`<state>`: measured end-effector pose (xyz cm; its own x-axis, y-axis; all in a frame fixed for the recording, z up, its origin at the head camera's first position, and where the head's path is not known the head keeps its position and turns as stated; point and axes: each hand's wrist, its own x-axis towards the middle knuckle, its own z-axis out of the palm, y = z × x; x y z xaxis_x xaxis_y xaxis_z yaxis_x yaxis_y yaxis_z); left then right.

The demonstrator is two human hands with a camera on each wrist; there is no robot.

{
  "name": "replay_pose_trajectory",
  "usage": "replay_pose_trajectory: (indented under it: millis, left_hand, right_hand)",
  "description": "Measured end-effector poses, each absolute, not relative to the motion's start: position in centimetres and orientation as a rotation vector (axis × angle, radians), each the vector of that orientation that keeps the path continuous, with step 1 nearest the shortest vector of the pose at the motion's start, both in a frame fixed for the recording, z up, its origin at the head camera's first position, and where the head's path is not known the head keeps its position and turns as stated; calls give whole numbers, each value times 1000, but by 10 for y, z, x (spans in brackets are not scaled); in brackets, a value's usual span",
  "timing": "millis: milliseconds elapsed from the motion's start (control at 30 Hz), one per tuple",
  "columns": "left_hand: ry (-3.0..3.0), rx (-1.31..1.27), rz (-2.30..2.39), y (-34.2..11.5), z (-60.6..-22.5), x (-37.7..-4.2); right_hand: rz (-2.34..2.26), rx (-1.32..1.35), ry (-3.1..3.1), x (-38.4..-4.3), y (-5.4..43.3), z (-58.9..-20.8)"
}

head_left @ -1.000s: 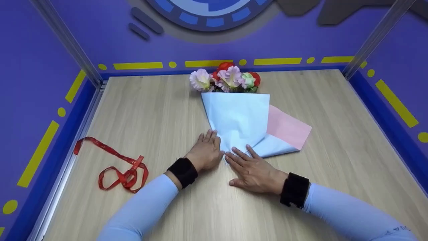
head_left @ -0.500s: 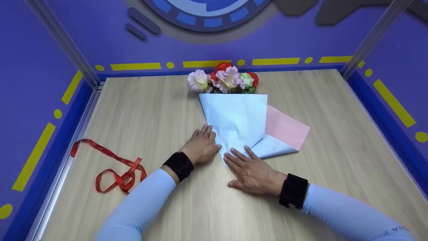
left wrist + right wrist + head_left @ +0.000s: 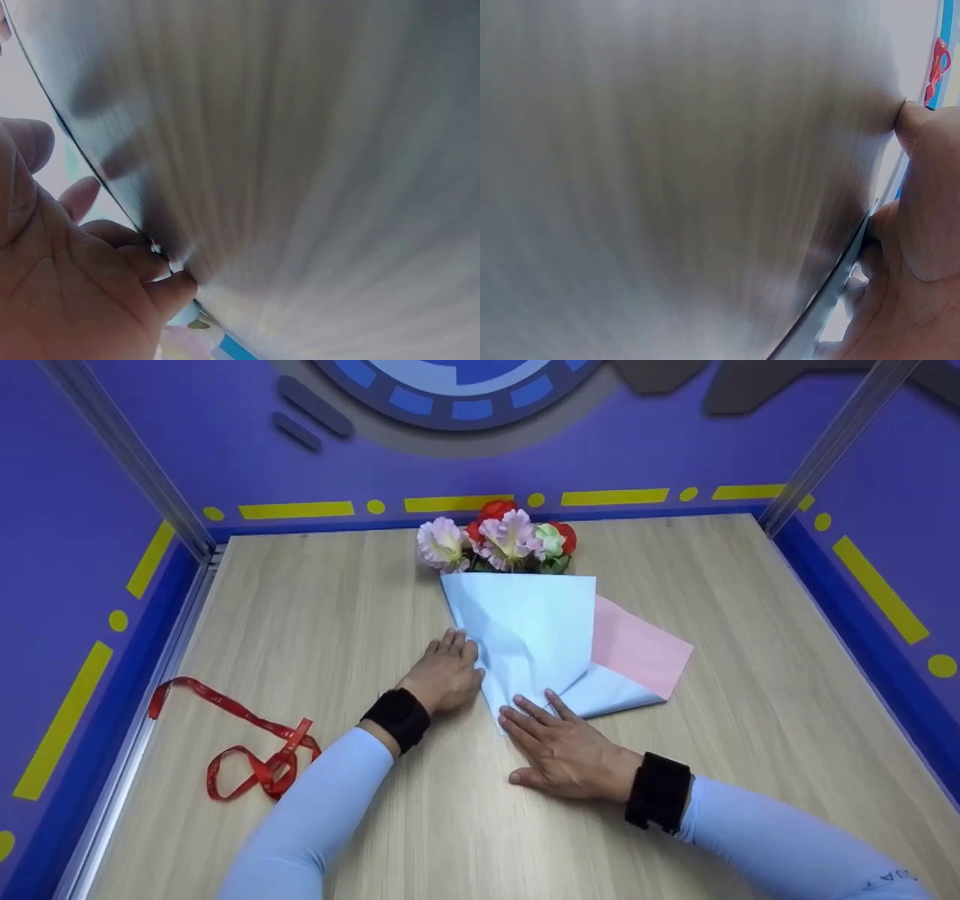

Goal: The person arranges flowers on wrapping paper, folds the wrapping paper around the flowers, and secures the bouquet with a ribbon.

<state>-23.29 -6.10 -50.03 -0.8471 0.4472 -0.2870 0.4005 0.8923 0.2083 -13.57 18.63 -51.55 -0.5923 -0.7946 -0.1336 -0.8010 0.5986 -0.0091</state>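
Observation:
A bouquet of pink, red and pale green flowers (image 3: 510, 540) lies with its heads above light blue wrapping paper (image 3: 532, 622), which hides the stems. The paper's right part shows a pink inner side (image 3: 637, 649) and a folded lower edge. My left hand (image 3: 442, 675) rests its fingertips along the paper's left edge; in the left wrist view the hand (image 3: 67, 277) has its thumb apart from the fingers. Spread fingers of my right hand (image 3: 566, 750) press flat on the paper's bottom tip. A paper edge (image 3: 821, 307) shows under the palm in the right wrist view.
A red ribbon (image 3: 225, 701) lies loosely looped on the wooden table (image 3: 337, 607), left of the left forearm, which covers part of it. Blue-purple panels (image 3: 420, 472) with metal corner posts (image 3: 135, 465) enclose the table at the back and sides.
My left hand has slid up along the paper's left edge, away from the bottom tip. The right hand stays pressed at the tip. The whole head view has shifted slightly.

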Motion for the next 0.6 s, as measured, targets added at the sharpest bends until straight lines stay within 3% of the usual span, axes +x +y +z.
replay_pose_trajectory:
  millis: [600]
  left_hand:
    - [2777,597,64,-62,-503,-247]
  right_hand:
    - [83,-1325,2681,-135,186,-516]
